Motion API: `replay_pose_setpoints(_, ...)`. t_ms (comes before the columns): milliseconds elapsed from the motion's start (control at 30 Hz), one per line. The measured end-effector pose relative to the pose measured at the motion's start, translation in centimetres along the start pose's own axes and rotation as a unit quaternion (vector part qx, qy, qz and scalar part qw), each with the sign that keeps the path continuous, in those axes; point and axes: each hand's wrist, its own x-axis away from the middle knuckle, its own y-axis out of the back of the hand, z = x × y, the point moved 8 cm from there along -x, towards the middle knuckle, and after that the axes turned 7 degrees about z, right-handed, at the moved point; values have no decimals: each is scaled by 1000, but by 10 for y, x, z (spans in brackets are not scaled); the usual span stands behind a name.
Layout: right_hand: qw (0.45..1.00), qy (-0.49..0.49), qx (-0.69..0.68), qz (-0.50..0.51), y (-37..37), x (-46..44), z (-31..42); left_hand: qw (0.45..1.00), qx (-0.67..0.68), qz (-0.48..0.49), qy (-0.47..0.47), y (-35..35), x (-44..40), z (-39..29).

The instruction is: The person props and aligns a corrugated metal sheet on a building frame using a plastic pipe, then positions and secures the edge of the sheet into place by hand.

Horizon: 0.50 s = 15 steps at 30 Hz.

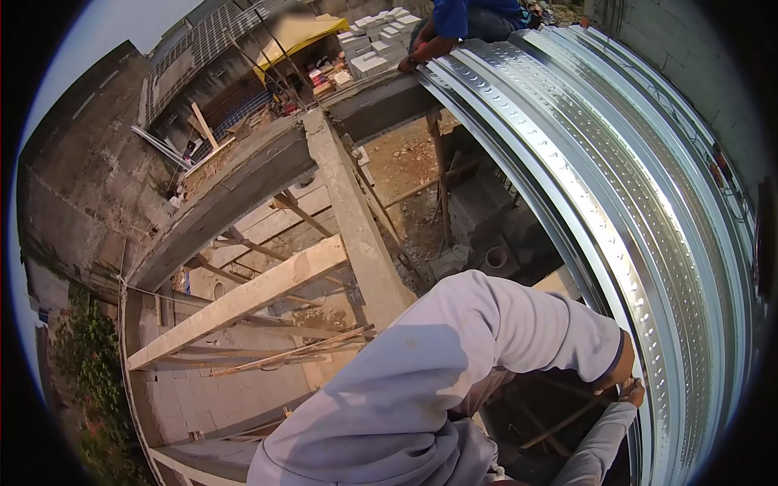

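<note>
Long ribbed metal sheets (600, 178) curve down the right side. Their near edge passes beside both of my hands, low on the right. My left hand (621, 364) comes out of a grey sleeve with a dark cuff and is bent down, closed at the sheet's edge, its fingers partly hidden. Just below it, my right hand (633, 394) has its fingers curled at the same edge, close to the left one. Grey cloth (365, 397) of my clothing fills the lower middle.
At the top, another person in blue (450, 20) has a hand at the sheets' far end. Concrete beams (348, 194) and a wooden beam (243, 300) cross over a deep opening with props below. White blocks (373, 49) stand beyond; a block wall (664, 49) rises at upper right.
</note>
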Motion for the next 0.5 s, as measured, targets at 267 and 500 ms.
replay_pose_setpoints(267, 998, 4, -33, -61, -9, 16, 3, 998, -19, -29, -46, -1, -4, -2)
replay_pose_setpoints(500, 997, -6, -27, -66, -5, 14, 2, 1000, -23, -1, -20, -3, -5, 0)
